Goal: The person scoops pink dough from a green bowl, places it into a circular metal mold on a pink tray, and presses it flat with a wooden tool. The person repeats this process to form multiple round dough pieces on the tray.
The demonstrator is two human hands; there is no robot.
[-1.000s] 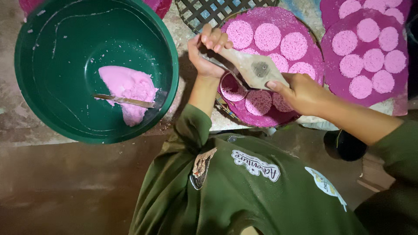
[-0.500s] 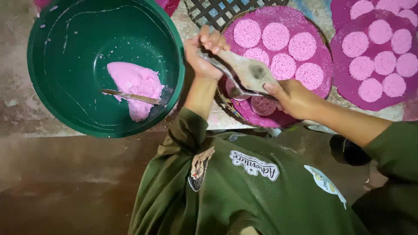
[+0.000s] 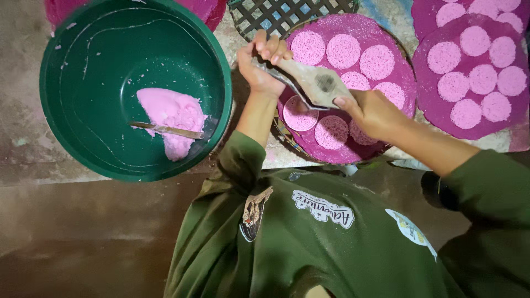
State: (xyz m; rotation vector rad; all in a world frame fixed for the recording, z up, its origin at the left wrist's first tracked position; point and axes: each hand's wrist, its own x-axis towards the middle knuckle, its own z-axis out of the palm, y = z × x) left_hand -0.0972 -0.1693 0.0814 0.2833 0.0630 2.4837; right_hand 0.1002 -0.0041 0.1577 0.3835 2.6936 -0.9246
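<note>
1. Sadly, some bits are hard to see. My right hand covers the near end of the flat scoop, so I cannot see how that end looks.
2. My left hand is curled shut around a thin metal tool. Most of that tool hides behind my fingers and the scoop, so I cannot tell what kind it is.
3. My right hand pinches the flat scoop with thumb and fingers. It hangs over the round tray right in front of me.
4. That tray is dark pink. On it lie pale pink round cakes in rows. One wet round cake lies just under the scoop, near the tray's front edge.
5. A second tray sits to the right. It holds more pale pink rounds, and the picture edge cuts it off.
6. A woven mat peeks out above the first tray. Only a part shows.
7. To the left is a big green bowl. Inside is a lump of pink dough, and a thin stick lies across it.
8. Something dark pink sticks out behind the bowl. I cannot tell what it is.
</note>
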